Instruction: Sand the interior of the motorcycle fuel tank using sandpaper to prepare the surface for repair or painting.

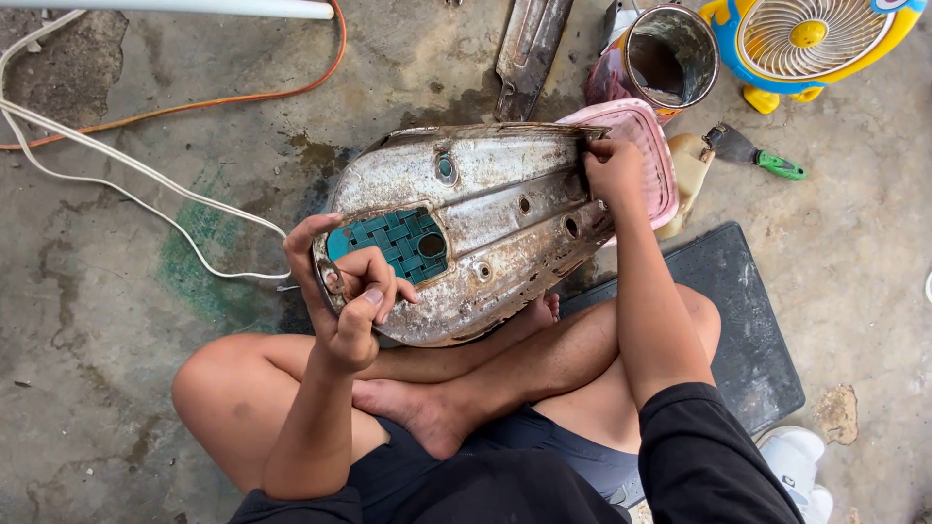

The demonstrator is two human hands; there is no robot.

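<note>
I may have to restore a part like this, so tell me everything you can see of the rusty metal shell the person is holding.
The metal shell is a long, rounded, grey-white panel, heavily rusted, with ribs, several small holes and one big opening showing a teal woven surface behind. It is propped over the crossed legs, tilted toward the camera. The left hand grips its near rounded end; the right hand pinches its far edge, beside a pink basket.

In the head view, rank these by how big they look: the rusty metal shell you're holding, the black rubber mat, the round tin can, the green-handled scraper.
1. Rusty grey metal shell, though held nearer the camera.
2. Black rubber mat, partly hidden by the legs, so its rank against the shell is unsure.
3. Round tin can.
4. Green-handled scraper.
</note>
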